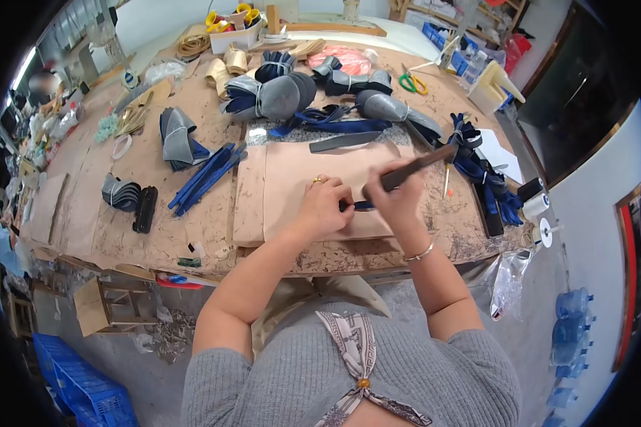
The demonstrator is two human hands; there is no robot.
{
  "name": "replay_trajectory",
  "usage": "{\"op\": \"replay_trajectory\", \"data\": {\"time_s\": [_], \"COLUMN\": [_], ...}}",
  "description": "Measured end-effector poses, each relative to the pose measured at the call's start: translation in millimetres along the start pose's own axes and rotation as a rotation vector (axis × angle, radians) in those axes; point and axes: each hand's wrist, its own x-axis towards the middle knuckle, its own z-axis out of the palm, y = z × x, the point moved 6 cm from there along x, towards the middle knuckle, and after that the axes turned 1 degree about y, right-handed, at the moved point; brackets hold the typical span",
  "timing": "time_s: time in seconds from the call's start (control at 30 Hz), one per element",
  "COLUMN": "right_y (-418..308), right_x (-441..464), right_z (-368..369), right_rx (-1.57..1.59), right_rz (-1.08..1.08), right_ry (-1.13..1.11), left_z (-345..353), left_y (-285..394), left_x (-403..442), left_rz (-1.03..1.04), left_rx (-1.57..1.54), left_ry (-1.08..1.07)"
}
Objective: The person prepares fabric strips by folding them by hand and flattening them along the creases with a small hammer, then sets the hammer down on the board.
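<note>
My left hand (326, 206) rests on a pale board (292, 171), fingers curled and pressed together on a small dark blue strip (364, 205). The strip runs between my two hands, and most of it is hidden. My right hand (399, 203) is closed round a dark brown hammer-like tool (414, 169), slightly blurred and tilted up to the right. Its working end is low, close to the strip; whether it touches cannot be made out. Beyond my hands, a flat grey strip (345, 141) lies across the board's far edge.
Grey and blue bundles (278, 96) line the back of the worktable (107, 228). Loose blue strips (206, 178) and a black object (144, 210) lie left. Scissors (413, 82) are at back right; thread spools (538, 206) stand by the right edge.
</note>
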Motion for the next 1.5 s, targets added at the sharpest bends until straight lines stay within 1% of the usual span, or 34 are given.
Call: {"op": "replay_trajectory", "data": {"time_s": [0.03,0.07,0.1,0.17,0.2,0.3,0.33,0.37,0.43,0.47,0.57,0.63,0.7,0.8,0.87,0.93,1.03,1.07,1.17,1.2,1.3,1.33,1.37,1.43,1.47,1.5], "right_y": [-4,-5,-6,-3,-15,-16,-20,-16,-10,-13,-24,-16,-11,-29,-26,-18,-32,-40,-30,-34,-30,-39,-39,-40,-41,-39], "right_x": [-1,3,17,20,25,10,8,8,20,23,16,10,18,23,7,9,25,29,8,8,20,25,26,16,8,8], "right_z": [0,-3,17,12,-4,13,32,30,23,15,7,33,30,8,31,38,23,13,38,44,39,26,25,25,42,51], "right_rx": [0.012,-0.025,-0.012,-0.072,-0.086,0.083,0.18,0.124,0.018,-0.01,0.155,0.186,0.056,-0.059,0.095,0.193,-0.03,-0.051,0.079,0.221,0.023,0.028,0.072,0.154,0.049,0.251], "right_rz": [0.056,-0.013,-0.091,-0.243,-0.234,-0.119,-0.232,-0.232,-0.253,-0.279,-0.047,-0.1,-0.134,-0.182,-0.162,-0.124,-0.286,-0.283,-0.11,-0.201,-0.276,-0.293,-0.231,-0.081,-0.179,-0.212], "right_ry": [0.005,-0.041,0.022,-0.083,0.016,0.081,-0.148,-0.155,-0.17,-0.074,0.122,-0.17,-0.245,0.04,-0.07,-0.182,-0.061,0.055,-0.009,-0.111,-0.128,-0.038,-0.001,0.069,-0.047,-0.139], "left_z": [1,2,-21,-17,-14,-17,-18,-19,-22,-23,-23,-23,-24,-22,-23,-27,-32,-33,-32,-34,-38,-38,-37,-38,-39,-40], "left_y": [2,5,-15,-11,-9,-13,-15,-15,-13,-13,-15,-16,-17,-19,-20,-22,-20,-20,-25,-25,-24,-23,-23,-23,-23,-22], "left_x": [-2,-1,13,5,4,3,4,4,-1,-5,-3,-2,1,-1,-2,-6,-11,-11,-8,-8,-14,-13,-14,-15,-12,-13], "left_rz": [0.022,0.049,0.127,0.14,0.108,0.039,0.031,0.027,0.083,0.107,0.076,0.085,0.101,0.084,0.048,0.078,0.081,0.069,0.03,0.059,0.11,0.107,0.095,0.057,0.052,0.084], "left_rx": [-0.013,-0.024,0.053,0.008,-0.019,-0.042,-0.03,-0.015,-0.019,-0.022,-0.029,-0.054,-0.05,-0.033,-0.04,-0.05,-0.049,-0.05,-0.055,-0.041,-0.006,-0.001,-0.002,0.016,0.03,0.019], "left_ry": [0.014,0.029,0.05,0.095,0.083,0.044,0.04,0.035,0.106,0.141,0.091,0.066,0.069,0.092,0.047,0.051,0.065,0.078,0.01,0.036,0.103,0.117,0.131,0.075,0.051,0.068]}}
